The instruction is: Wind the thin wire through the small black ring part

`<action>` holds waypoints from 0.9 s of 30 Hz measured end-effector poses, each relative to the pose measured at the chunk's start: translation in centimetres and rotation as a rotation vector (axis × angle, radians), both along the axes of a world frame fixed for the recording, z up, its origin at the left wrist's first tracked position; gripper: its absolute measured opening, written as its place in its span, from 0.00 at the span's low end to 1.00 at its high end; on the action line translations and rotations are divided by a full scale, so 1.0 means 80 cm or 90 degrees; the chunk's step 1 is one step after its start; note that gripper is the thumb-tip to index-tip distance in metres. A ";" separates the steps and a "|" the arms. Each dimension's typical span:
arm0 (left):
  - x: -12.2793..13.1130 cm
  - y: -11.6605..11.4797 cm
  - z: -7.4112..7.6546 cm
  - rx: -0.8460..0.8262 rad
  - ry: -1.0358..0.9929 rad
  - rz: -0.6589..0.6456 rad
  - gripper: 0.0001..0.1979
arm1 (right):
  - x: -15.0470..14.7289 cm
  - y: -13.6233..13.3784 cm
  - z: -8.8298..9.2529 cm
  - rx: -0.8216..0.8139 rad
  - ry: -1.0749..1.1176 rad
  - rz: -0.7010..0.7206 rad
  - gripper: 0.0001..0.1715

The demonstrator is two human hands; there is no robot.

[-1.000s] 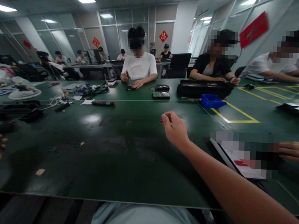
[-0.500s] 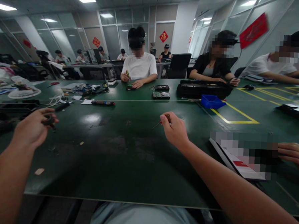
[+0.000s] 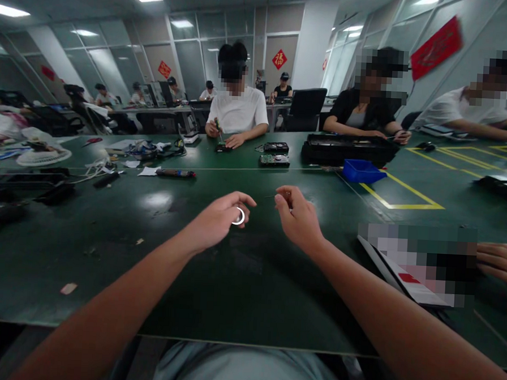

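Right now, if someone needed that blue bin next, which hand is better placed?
Probably the right hand: it is nearer the blue bin, though a thin tool seems to occupy its grip. The left hand, holding a shiny ring-shaped thing, is farther off.

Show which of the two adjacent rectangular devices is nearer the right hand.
The silver-green rectangular device; the black rectangular device lies behind it, farther from the right hand.

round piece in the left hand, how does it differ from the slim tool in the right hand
The round piece in the left hand shows a bright rim; the slim tool in the right hand looks dim. The round piece's rim curves, while the slim tool's exposed shaft is thin and straight. Both are partly hidden.
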State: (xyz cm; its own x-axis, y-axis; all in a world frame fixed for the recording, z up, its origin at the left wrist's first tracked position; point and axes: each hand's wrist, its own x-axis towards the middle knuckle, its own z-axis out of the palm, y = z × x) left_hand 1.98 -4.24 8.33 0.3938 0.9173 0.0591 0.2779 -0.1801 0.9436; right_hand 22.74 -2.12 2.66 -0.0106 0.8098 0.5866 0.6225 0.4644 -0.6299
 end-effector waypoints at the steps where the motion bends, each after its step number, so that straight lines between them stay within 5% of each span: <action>1: 0.014 -0.002 -0.007 -0.017 0.009 -0.033 0.16 | 0.000 0.001 -0.001 -0.001 0.000 0.000 0.16; 6: 0.045 0.000 -0.056 0.099 0.146 -0.069 0.15 | -0.001 0.003 0.000 -0.007 -0.029 -0.010 0.15; 12: 0.030 0.019 -0.102 0.242 0.356 -0.004 0.27 | -0.002 -0.001 0.008 -0.020 -0.073 -0.048 0.20; 19: 0.000 0.051 -0.116 0.293 0.273 0.055 0.16 | -0.004 -0.005 0.007 -0.007 -0.061 -0.039 0.20; 27: 0.001 0.051 -0.115 0.294 0.197 0.084 0.17 | -0.005 -0.014 0.009 0.037 0.088 0.037 0.12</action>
State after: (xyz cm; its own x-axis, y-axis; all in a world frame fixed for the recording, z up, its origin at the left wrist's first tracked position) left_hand 2.10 -0.14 -0.89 0.3413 0.8659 0.3658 0.5771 -0.5001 0.6456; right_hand 22.35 -3.24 3.34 0.0275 0.7752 0.6312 0.5022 0.5352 -0.6792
